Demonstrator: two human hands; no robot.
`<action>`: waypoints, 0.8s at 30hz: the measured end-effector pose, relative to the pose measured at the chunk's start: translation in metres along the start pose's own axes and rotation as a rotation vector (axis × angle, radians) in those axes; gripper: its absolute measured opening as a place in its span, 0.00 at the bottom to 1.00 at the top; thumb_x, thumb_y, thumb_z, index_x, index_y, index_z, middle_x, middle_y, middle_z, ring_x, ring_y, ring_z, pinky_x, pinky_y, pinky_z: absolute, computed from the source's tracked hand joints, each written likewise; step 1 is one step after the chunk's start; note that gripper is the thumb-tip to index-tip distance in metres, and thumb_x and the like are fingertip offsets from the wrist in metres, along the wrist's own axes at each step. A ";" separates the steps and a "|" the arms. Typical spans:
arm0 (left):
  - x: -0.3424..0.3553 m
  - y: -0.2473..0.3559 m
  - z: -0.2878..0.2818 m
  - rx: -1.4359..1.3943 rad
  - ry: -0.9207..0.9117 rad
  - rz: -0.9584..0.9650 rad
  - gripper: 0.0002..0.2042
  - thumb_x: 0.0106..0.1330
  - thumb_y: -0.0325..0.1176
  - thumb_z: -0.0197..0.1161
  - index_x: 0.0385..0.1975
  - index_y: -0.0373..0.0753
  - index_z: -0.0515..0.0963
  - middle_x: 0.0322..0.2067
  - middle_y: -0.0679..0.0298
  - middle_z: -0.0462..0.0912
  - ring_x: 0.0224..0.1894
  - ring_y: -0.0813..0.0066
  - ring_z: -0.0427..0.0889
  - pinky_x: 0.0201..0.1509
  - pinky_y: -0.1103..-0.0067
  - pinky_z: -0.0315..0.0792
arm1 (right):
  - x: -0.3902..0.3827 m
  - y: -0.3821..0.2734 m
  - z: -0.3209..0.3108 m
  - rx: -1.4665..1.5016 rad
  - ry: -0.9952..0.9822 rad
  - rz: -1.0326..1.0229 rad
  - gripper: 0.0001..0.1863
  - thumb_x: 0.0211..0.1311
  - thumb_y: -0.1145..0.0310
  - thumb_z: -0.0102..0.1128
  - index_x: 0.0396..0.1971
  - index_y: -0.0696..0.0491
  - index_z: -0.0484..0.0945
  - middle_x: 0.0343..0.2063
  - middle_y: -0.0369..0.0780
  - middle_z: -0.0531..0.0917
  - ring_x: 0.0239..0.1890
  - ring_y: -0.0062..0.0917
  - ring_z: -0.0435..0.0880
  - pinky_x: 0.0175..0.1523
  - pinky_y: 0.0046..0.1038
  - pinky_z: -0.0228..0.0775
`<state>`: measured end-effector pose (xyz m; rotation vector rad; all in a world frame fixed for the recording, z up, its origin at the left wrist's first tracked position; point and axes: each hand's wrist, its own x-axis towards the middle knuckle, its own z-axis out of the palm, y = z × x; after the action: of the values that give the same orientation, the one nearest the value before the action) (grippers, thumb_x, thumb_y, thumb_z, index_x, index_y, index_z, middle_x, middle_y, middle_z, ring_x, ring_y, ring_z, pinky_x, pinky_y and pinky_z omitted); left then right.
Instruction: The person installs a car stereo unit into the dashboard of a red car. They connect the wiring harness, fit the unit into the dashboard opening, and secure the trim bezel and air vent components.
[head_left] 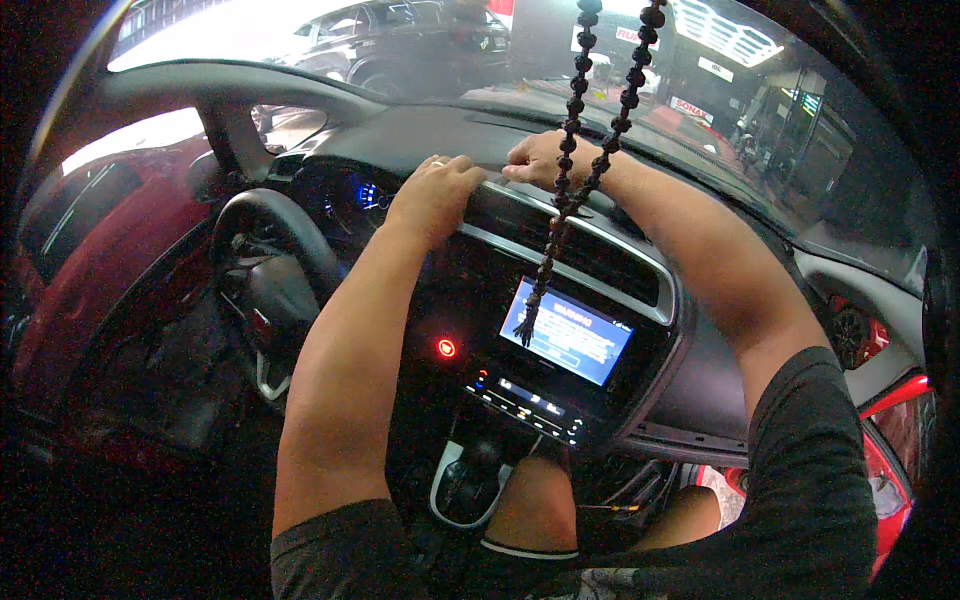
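Observation:
My left hand point(437, 192) is curled over the upper left end of the silver-edged vent trim point(575, 260) on the dashboard, with a ring on one finger. Its thumb is hidden. On top of the dashboard point(440, 130), just behind that trim, my right hand point(543, 160) lies with its fingers bent inward; what they hold, if anything, cannot be made out. Below the trim a lit touchscreen point(567, 330) sits in the centre panel, above a row of climate controls point(525, 408).
A black knotted bead string point(577, 130) hangs in front of my right wrist and the screen. To the left are the steering wheel point(275, 280) and lit gauges point(365, 195). A red-lit button point(446, 348) glows beside the screen. The gear lever area point(470, 485) lies below, near my knee.

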<state>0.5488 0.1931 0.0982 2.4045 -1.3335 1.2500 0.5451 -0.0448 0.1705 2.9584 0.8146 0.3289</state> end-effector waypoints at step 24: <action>0.013 -0.012 -0.007 0.201 -0.205 0.235 0.07 0.64 0.29 0.60 0.40 0.38 0.76 0.38 0.58 0.82 0.44 0.60 0.88 0.45 0.67 0.85 | 0.001 -0.002 0.004 0.347 -0.165 0.102 0.37 0.63 0.29 0.56 0.33 0.54 0.88 0.29 0.44 0.86 0.35 0.32 0.84 0.45 0.38 0.72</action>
<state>0.5572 0.1950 0.1147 2.6360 -1.6641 1.2759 0.5461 -0.0426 0.1664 3.2956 0.7717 -0.0617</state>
